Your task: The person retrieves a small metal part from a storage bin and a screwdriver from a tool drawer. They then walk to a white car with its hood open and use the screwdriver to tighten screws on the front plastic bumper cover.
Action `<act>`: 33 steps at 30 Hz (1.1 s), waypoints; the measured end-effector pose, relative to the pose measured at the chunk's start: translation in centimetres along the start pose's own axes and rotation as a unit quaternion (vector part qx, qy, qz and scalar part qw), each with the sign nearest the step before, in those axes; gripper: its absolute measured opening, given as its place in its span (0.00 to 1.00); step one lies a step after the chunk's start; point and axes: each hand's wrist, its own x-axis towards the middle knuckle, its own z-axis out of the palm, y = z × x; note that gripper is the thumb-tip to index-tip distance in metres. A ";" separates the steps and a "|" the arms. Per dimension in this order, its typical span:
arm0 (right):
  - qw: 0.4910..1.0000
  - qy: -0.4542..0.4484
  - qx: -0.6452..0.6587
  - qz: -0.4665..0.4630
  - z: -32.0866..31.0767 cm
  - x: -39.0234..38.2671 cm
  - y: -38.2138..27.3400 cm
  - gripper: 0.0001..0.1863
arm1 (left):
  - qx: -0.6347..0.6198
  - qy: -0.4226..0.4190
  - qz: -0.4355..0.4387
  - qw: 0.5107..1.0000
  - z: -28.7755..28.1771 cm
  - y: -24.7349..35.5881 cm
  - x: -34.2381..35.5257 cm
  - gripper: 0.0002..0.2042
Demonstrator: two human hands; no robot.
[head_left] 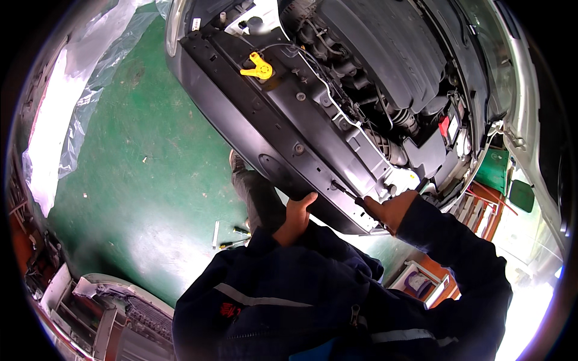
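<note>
My right hand [391, 212] is closed around the dark handle of a slim screwdriver-like tool [347, 192]. Its thin shaft points left, and the tip touches a fastener spot on the black front panel [283, 129] of a car, near the panel's right end. At the panel's outer edge rests my left hand [296, 218], thumb stretched out and the other fingers mostly hidden. A yellow cap with a handle [259, 67] sits at the far left part of the panel.
Behind the panel lies the engine bay with a large black engine cover [379, 48]. Hand tools [235, 243] and a pale strip [215, 234] lie on the green floor [138, 174]. A removed bumper [129, 301] is at lower left, plastic sheeting [78, 120] at far left.
</note>
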 end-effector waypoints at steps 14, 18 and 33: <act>0.844 0.080 0.513 0.139 2.5 0.3 -0.7 0.25 | 0.066 -0.023 0.053 0.996 0.1 0.0 -0.1 0.17; 0.726 0.105 0.657 0.173 3.4 0.7 -0.5 0.25 | 0.076 -0.040 0.063 0.994 0.2 0.0 -0.5 0.21; 0.997 0.078 0.002 0.006 2.1 -0.9 0.5 0.36 | 0.049 -0.054 0.033 0.997 -0.9 -0.6 0.2 0.21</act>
